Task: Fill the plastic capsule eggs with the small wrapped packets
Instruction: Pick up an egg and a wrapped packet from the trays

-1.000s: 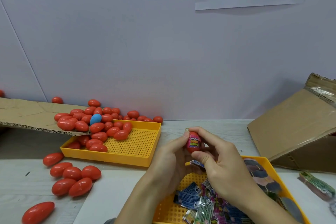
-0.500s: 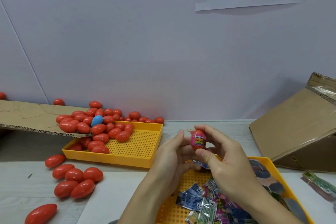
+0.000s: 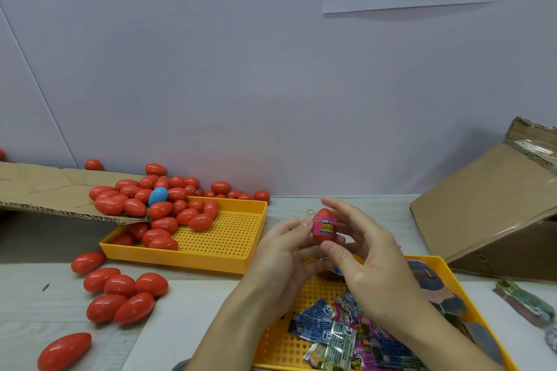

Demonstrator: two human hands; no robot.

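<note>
Nearest me, packets point(image 3: 340, 337) fill the yellow tray point(image 3: 446, 268). Above it my left hand point(image 3: 283, 253) and right hand point(image 3: 367, 262) pinch one upright egg point(image 3: 324, 226) (pink label facing me). Beyond, red eggs point(image 3: 168, 214) heap in another tray point(image 3: 223, 238).

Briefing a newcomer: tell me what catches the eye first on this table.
First, the labelled red egg pinched between left hand and right hand at centre. Next, the heap of red eggs with one blue egg spilling into the far-left yellow tray. Bright wrapped packets fill the near tray.
</note>
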